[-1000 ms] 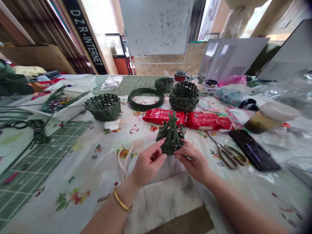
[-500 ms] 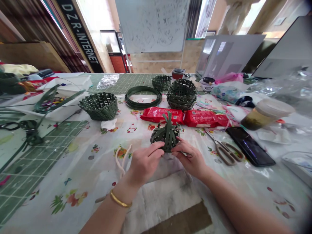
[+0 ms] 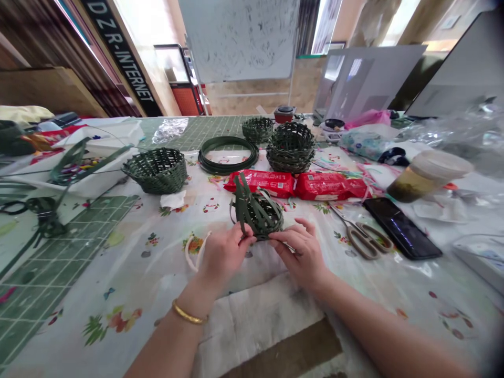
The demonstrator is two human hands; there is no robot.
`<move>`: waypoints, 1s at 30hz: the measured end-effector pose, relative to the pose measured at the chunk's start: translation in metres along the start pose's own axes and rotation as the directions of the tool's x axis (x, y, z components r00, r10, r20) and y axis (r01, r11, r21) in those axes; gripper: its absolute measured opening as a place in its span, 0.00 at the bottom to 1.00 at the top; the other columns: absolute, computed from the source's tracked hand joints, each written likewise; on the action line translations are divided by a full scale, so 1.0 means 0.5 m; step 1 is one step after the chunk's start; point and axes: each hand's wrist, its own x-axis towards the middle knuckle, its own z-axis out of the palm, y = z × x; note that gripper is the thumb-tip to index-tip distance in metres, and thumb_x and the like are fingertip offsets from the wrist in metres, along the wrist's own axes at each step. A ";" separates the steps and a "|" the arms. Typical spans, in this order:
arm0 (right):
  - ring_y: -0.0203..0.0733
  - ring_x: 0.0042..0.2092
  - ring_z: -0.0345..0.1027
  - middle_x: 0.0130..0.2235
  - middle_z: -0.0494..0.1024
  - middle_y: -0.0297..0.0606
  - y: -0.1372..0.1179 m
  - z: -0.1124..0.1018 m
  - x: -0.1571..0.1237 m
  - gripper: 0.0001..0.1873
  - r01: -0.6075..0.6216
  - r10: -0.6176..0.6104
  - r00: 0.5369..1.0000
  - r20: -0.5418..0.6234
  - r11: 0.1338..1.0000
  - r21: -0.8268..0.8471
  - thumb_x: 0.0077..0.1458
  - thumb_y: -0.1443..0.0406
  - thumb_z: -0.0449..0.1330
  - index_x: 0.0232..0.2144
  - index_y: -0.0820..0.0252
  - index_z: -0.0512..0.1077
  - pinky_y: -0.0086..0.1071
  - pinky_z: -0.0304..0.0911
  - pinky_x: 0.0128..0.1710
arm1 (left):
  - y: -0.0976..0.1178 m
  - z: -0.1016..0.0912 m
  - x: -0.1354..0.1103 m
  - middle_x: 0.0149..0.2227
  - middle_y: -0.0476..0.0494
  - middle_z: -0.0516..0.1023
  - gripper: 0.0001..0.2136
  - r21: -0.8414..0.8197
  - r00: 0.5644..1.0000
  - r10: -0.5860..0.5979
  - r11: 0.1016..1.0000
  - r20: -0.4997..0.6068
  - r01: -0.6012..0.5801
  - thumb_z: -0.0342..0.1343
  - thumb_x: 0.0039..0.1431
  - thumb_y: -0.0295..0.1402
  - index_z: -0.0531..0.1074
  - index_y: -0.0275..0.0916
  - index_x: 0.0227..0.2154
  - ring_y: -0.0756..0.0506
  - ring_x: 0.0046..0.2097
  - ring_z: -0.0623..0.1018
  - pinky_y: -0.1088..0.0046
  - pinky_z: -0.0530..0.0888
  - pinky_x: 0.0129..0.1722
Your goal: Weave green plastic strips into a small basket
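Thumb and forefinger of the left hand [image 3: 224, 254] are pinched together on a dark green strip at the near left edge of a small woven basket [image 3: 264, 215]. Fingers of the right hand [image 3: 303, 249] are bent, thumb and fingertips meeting at the basket's near right rim; they appear to grip it, though the contact is small in view. The basket sits between both hands, in front of two red packets [image 3: 331, 188], with loose strip ends standing up on its left side.

Print on the packets is too small to read. Beyond the worktop, a black panel [image 3: 118, 55] reads "DZR-INTERNET" in white capitals; handwriting on the whiteboard [image 3: 240, 42] is illegible.

A stretch of fruit-printed cover [image 3: 157, 273] separates the left hand from the gridded green cutting mat [image 3: 90, 247]. On the right, a gap of cover divides the hand from the scissors [image 3: 364, 236], which lie just beside a black smartphone [image 3: 401, 228]. A gold bangle [image 3: 188, 313] is on the left wrist. Behind the packets stand a dark woven basket stack [image 3: 290, 149] and a strip coil [image 3: 228, 167]; a wider green basket [image 3: 157, 176] stands farther left. The worktop's far edge [image 3: 212, 116] runs below the whiteboard.
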 end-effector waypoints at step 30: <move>0.36 0.33 0.68 0.33 0.80 0.22 -0.028 -0.064 0.022 0.07 0.362 -0.361 0.932 -0.013 0.932 0.009 0.54 0.68 0.58 0.30 0.47 0.68 0.39 0.54 0.45 | 0.041 -0.064 0.006 0.25 0.51 0.78 0.02 -0.319 0.937 0.330 0.905 0.113 -0.280 0.56 0.56 0.29 0.73 0.40 0.30 0.50 0.27 0.75 0.71 0.65 0.31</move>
